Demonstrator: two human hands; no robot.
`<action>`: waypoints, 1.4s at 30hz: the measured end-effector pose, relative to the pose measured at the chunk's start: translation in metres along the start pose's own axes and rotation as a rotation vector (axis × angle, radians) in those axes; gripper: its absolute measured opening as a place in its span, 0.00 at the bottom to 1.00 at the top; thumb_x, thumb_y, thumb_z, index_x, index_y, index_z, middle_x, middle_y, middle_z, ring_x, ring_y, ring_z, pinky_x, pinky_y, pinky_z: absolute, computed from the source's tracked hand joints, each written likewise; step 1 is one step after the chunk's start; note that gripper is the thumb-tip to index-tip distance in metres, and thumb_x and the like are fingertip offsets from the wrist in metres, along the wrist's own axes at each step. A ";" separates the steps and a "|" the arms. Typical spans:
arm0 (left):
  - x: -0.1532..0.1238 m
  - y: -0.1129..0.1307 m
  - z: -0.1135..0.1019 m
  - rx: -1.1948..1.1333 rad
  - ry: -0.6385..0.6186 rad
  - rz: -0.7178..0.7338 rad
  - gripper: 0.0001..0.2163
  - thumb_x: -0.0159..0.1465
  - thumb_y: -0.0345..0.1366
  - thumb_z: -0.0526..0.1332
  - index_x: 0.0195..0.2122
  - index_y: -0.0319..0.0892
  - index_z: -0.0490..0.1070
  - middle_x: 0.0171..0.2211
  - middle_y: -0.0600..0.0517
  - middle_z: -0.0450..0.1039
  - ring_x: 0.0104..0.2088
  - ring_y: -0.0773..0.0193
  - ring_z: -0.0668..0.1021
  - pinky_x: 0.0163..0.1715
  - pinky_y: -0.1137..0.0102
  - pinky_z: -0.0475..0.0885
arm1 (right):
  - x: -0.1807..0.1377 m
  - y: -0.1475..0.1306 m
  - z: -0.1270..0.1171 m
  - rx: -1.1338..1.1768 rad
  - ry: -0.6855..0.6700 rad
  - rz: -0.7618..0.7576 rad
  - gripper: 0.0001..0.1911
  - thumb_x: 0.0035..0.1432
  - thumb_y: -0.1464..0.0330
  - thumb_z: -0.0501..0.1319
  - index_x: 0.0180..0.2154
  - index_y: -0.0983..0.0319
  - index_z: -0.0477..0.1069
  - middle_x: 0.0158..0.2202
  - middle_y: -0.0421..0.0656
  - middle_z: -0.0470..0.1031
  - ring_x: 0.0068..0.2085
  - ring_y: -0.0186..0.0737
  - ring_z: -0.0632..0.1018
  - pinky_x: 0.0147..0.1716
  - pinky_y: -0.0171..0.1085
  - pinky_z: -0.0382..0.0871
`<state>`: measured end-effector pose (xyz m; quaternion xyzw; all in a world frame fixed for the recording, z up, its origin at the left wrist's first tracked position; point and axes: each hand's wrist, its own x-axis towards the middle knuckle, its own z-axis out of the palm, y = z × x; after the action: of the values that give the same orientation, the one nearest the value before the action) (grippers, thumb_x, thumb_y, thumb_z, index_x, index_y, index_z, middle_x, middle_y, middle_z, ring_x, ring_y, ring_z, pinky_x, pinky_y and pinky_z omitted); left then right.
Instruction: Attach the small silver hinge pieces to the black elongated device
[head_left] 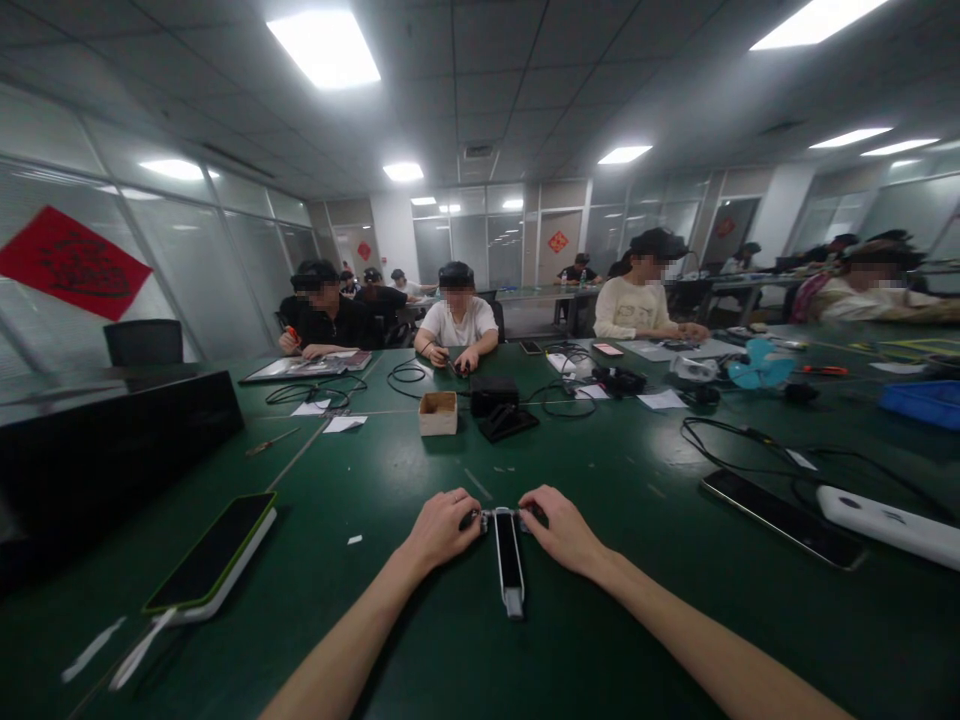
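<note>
A slim black and silver device (508, 556) lies lengthwise on the green table (615, 640) in front of me. My left hand (441, 527) has its fingers curled at the device's far left corner, pinching a small dark part there. My right hand (561, 528) mirrors it on the far right corner, fingers closed on another small dark piece. Both forearms reach in from the bottom edge. What exactly the fingertips hold is too small to name.
A phone in a green-edged case (212, 553) lies at left, another phone (782, 518) and a white power strip (889, 523) at right. A small cardboard box (438, 412), black gadgets, cables and paper scraps sit farther out. Several people work along the far side.
</note>
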<state>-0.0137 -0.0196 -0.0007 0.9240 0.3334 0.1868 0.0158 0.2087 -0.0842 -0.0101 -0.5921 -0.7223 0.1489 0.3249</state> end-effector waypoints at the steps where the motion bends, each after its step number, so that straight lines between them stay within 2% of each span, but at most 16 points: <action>1: 0.000 0.001 0.000 -0.007 0.001 0.001 0.06 0.62 0.35 0.56 0.36 0.42 0.72 0.35 0.52 0.73 0.32 0.65 0.74 0.35 0.72 0.67 | 0.000 0.000 0.001 -0.002 -0.009 0.005 0.10 0.61 0.64 0.54 0.39 0.61 0.71 0.39 0.45 0.71 0.40 0.41 0.72 0.41 0.41 0.67; 12: -0.001 0.001 0.004 -0.066 0.021 -0.011 0.06 0.63 0.34 0.56 0.36 0.43 0.72 0.34 0.52 0.72 0.33 0.64 0.73 0.34 0.71 0.67 | -0.001 -0.003 -0.001 0.003 -0.025 0.021 0.11 0.61 0.63 0.54 0.37 0.60 0.72 0.39 0.44 0.71 0.40 0.41 0.71 0.39 0.42 0.67; 20: -0.001 0.004 0.000 -0.092 0.030 -0.009 0.06 0.62 0.34 0.56 0.37 0.43 0.72 0.34 0.52 0.72 0.33 0.64 0.73 0.34 0.71 0.66 | -0.001 -0.003 -0.001 -0.029 -0.034 -0.006 0.12 0.61 0.63 0.53 0.39 0.61 0.72 0.39 0.45 0.71 0.41 0.41 0.70 0.42 0.42 0.65; 26: -0.001 0.005 -0.001 -0.104 0.031 -0.011 0.06 0.63 0.33 0.56 0.36 0.42 0.71 0.34 0.52 0.72 0.33 0.64 0.73 0.34 0.70 0.66 | -0.002 -0.003 -0.002 0.005 -0.033 0.021 0.11 0.60 0.64 0.54 0.38 0.60 0.73 0.39 0.44 0.71 0.40 0.41 0.71 0.40 0.41 0.67; 35: 0.000 0.004 0.002 -0.229 0.024 -0.090 0.05 0.61 0.33 0.56 0.36 0.41 0.70 0.35 0.52 0.70 0.33 0.64 0.73 0.32 0.71 0.67 | -0.002 0.001 0.001 0.019 -0.023 0.043 0.11 0.60 0.63 0.54 0.38 0.59 0.73 0.40 0.44 0.71 0.41 0.41 0.71 0.39 0.41 0.67; 42: -0.001 0.003 0.004 -0.222 0.007 -0.110 0.06 0.62 0.36 0.56 0.36 0.42 0.71 0.33 0.52 0.70 0.32 0.64 0.72 0.32 0.71 0.67 | -0.001 -0.003 -0.002 0.007 -0.014 0.038 0.10 0.60 0.64 0.55 0.39 0.61 0.71 0.38 0.44 0.71 0.39 0.40 0.71 0.39 0.41 0.67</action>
<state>-0.0108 -0.0220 -0.0043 0.8962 0.3608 0.2245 0.1271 0.2072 -0.0862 -0.0071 -0.6034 -0.7127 0.1619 0.3191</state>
